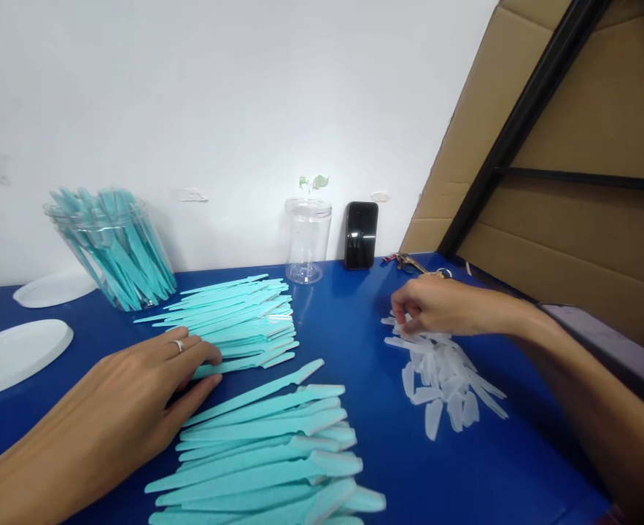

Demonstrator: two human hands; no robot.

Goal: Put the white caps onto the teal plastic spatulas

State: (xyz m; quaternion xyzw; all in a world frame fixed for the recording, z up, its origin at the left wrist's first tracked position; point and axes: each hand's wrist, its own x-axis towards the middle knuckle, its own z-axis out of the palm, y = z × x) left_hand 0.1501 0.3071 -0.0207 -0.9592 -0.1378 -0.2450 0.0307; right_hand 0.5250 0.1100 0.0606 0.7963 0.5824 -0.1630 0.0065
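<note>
My left hand (160, 372) has its thumb and fingers closed on the handle end of a turquoise eyebrow razor (256, 361), at the front of the far row of razors (234, 310). Nearer to me lies a second row of the same razors (267, 445), heads pointing right. On the right, my right hand (425, 306) reaches down with curled fingers and thumb into the far end of a loose pile of translucent white blade caps (442, 372). Its fingertips touch the caps; whatever lies between them is hidden.
A clear jar full of razors (119, 248) leans at the back left, near two white lids (20, 357). Against the wall stand an uncapped clear jar (307, 244) and a black phone (361, 237). Keys (414, 264) lie beside cardboard (573, 182) with a black frame.
</note>
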